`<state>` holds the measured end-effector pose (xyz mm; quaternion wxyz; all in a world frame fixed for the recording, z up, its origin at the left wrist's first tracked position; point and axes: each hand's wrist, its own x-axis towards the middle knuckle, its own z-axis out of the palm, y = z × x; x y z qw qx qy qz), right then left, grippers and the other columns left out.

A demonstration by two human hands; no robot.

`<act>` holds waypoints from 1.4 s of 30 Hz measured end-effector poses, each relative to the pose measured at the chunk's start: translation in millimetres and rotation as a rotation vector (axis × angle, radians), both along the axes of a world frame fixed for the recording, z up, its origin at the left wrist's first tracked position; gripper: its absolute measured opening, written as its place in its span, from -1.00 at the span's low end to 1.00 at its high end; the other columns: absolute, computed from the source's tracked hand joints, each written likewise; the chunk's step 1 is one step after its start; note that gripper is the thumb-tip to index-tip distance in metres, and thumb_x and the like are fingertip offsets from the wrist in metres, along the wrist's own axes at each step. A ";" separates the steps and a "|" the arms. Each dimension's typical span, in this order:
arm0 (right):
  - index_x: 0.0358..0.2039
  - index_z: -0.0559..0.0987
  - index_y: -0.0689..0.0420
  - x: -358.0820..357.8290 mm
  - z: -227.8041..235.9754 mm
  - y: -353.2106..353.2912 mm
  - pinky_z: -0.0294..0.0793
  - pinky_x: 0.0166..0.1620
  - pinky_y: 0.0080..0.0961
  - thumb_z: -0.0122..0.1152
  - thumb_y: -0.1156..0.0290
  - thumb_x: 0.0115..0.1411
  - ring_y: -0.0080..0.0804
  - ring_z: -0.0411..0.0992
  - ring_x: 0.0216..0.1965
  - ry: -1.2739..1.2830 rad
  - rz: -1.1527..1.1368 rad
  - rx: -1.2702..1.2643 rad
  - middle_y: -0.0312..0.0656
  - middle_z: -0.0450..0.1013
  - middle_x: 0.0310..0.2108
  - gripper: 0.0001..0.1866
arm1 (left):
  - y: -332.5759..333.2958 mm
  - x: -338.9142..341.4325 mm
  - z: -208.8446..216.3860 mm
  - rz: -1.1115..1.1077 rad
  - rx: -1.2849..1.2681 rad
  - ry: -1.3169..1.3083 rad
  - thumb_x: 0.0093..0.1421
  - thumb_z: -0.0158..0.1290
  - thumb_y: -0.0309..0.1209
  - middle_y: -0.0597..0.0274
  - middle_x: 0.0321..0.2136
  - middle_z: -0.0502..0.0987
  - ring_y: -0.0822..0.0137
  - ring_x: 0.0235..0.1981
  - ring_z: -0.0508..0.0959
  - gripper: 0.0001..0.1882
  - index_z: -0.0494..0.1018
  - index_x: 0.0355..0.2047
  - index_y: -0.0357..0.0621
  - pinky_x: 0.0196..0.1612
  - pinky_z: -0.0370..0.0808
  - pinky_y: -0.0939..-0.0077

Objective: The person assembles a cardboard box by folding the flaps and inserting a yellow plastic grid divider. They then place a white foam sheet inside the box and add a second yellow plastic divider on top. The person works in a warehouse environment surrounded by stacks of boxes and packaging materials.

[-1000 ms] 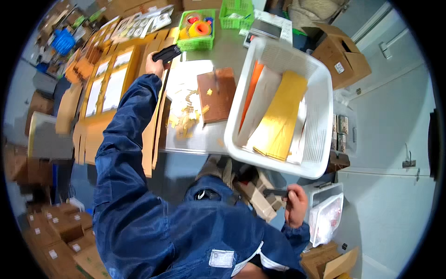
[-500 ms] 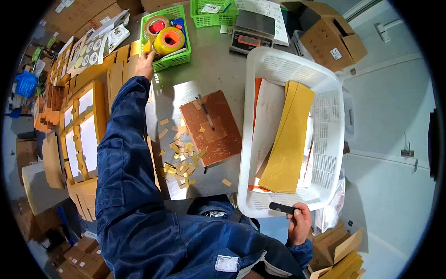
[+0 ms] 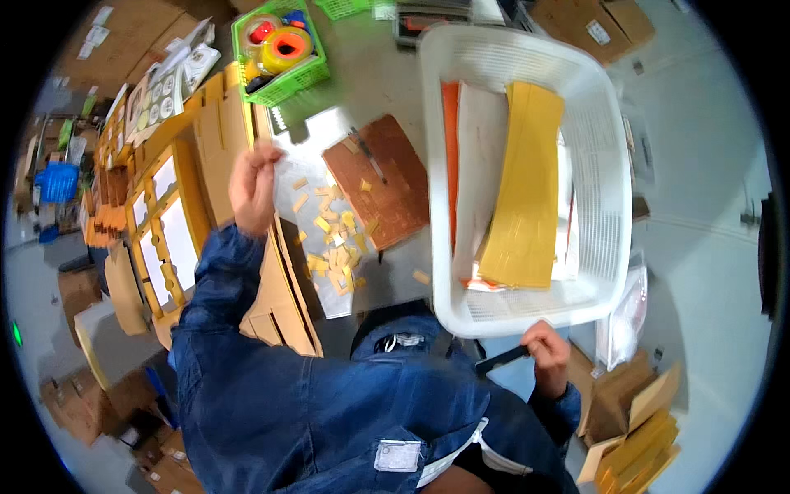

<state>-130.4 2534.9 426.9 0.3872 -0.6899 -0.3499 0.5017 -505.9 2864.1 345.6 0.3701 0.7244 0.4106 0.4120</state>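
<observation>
A: Where is the black strip (image 3: 502, 361)?
B: In the right hand (image 3: 549, 356), pinched by one end between thumb and fingers, with the rest sticking out to the left of them
A: Which way does it point?
B: Its free end points left and a little toward the person's body, so the long axis runs on a slant, the held end higher in view
A: What lies around those fingers?
B: Just beyond them is the near rim of the white tub (image 3: 510, 319); I can't tell whether they touch it. Yellow card sheets (image 3: 527, 189) lie in it, farther out from the fingers
A: And the left hand (image 3: 252, 193)?
B: Raised well apart from the strip, thumb and fingertips drawn close together; blur hides whether anything is between them. The green basket (image 3: 301, 84) with tape rolls (image 3: 285, 59) is beyond those fingertips, while paper scraps (image 3: 337, 239) and a brown board (image 3: 391, 193) lie on the desk (image 3: 374, 90) to their right, the scraps nearer
</observation>
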 end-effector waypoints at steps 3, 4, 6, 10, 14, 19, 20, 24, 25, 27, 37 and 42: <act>-0.46 0.45 0.25 0.4 2.6 -35.7 0.24 -0.37 -0.65 -0.04 0.49 0.12 -0.54 0.25 -0.48 0.146 -0.044 0.191 -0.25 0.33 -0.46 -0.88 | -150.2 22.1 10.7 -0.827 -0.656 0.392 0.11 -0.01 -0.54 0.04 -0.14 0.41 0.18 -0.14 0.47 -0.61 0.30 -0.02 -0.26 -0.01 0.35 0.43; -0.43 0.45 0.25 1.8 1.9 -49.9 0.24 -0.37 -0.65 -0.04 0.49 0.13 -0.54 0.24 -0.47 0.191 -0.041 0.153 -0.25 0.33 -0.44 -0.89 | -197.9 31.6 2.8 -0.820 -0.546 0.482 0.10 0.01 -0.53 0.00 -0.10 0.39 0.12 -0.11 0.44 -0.56 0.25 0.03 -0.24 0.00 0.35 0.38; -0.40 0.46 0.24 1.3 -2.6 -86.7 0.24 -0.35 -0.64 -0.04 0.51 0.14 -0.55 0.24 -0.45 0.262 -0.049 0.131 -0.26 0.33 -0.41 -0.89 | -273.6 46.3 -23.2 -0.839 -0.492 0.538 0.10 0.02 -0.50 -0.06 -0.05 0.34 0.02 -0.04 0.39 -0.47 0.16 0.09 -0.21 0.02 0.35 0.30; -0.41 0.47 0.25 -2.0 -18.7 -166.4 0.22 -0.32 -0.66 -0.05 0.54 0.13 -0.59 0.23 -0.41 0.344 -0.066 0.246 -0.29 0.30 -0.42 -0.89 | -365.8 65.1 -85.0 -0.936 -0.436 1.034 0.05 0.02 -0.41 -0.08 -0.25 0.43 -0.06 -0.24 0.48 -0.62 0.25 -0.11 -0.20 -0.24 0.44 0.13; -0.42 0.47 0.25 3.1 -38.7 -244.9 0.22 -0.29 -0.64 -0.06 0.55 0.09 -0.59 0.24 -0.40 0.400 -0.102 0.312 -0.29 0.32 -0.41 -0.88 | -427.4 107.3 -124.0 -1.124 -0.209 1.230 0.08 -0.07 -0.43 0.02 -0.36 0.52 0.02 -0.32 0.54 -0.76 0.35 -0.20 -0.16 -0.34 0.46 0.13; -0.42 0.49 0.21 22.7 -69.6 -314.4 0.25 -0.30 -0.68 -0.04 0.52 0.11 -0.65 0.25 -0.40 0.287 -0.245 0.189 -0.36 0.34 -0.45 -0.89 | -429.0 148.2 -60.9 -1.377 -0.536 1.252 0.13 -0.04 -0.38 -0.10 -0.21 0.48 0.04 -0.14 0.49 -0.71 0.38 -0.14 -0.19 -0.11 0.44 0.26; -0.41 0.49 0.19 28.8 -82.0 -317.9 0.23 -0.35 -0.72 -0.04 0.48 0.12 -0.69 0.24 -0.43 0.268 -0.330 0.153 -0.41 0.34 -0.44 -0.87 | -423.1 156.8 -45.6 -1.297 -0.510 1.118 0.14 -0.03 -0.34 -0.08 -0.17 0.46 0.06 -0.11 0.48 -0.68 0.38 -0.12 -0.22 -0.07 0.42 0.29; -0.38 0.54 0.15 46.9 -128.9 -314.4 0.27 -0.35 -0.72 0.00 0.46 0.13 -0.71 0.24 -0.46 0.308 -0.367 0.079 -0.43 0.39 -0.46 -0.86 | -436.8 219.4 -36.8 -1.122 -0.969 0.439 0.25 -0.08 -0.28 0.10 -0.17 0.48 0.26 -0.14 0.49 -0.63 0.36 -0.05 -0.29 -0.08 0.42 0.46; -0.37 0.55 0.15 49.6 -141.0 -307.5 0.27 -0.35 -0.71 0.01 0.46 0.13 -0.71 0.24 -0.46 0.274 -0.365 0.062 -0.43 0.40 -0.46 -0.86 | -446.2 240.2 -46.4 -1.099 -1.144 0.300 0.27 -0.10 -0.28 0.13 -0.20 0.49 0.33 -0.18 0.51 -0.65 0.38 -0.06 -0.29 -0.12 0.44 0.50; -0.33 0.56 0.15 50.6 -158.6 -297.7 0.29 -0.35 -0.70 0.03 0.48 0.15 -0.70 0.27 -0.43 0.211 -0.359 0.128 -0.43 0.40 -0.43 -0.86 | -460.1 268.6 -65.8 -1.051 -1.325 0.284 0.27 -0.06 -0.30 0.21 -0.28 0.50 0.41 -0.29 0.53 -0.71 0.40 -0.13 -0.26 -0.20 0.47 0.52; -0.40 0.47 0.23 21.3 -243.6 -280.3 0.34 -0.49 -0.60 0.15 0.35 0.14 -0.59 0.34 -0.57 0.262 -0.521 -0.084 -0.29 0.39 -0.59 -0.81 | -469.9 304.7 -163.4 -0.716 -1.296 0.299 0.27 -0.10 -0.39 0.28 -0.50 0.46 0.47 -0.52 0.51 -0.86 0.36 -0.31 -0.22 -0.45 0.43 0.64; -0.46 0.48 0.23 44.0 -272.1 -307.8 0.35 -0.50 -0.54 0.11 0.29 0.14 -0.55 0.34 -0.62 0.194 -0.430 -0.254 -0.23 0.39 -0.64 -0.77 | -472.5 309.2 -205.5 -0.679 -1.366 0.339 0.29 -0.16 -0.37 0.21 -0.53 0.43 0.42 -0.53 0.49 -0.84 0.29 -0.31 -0.23 -0.49 0.43 0.58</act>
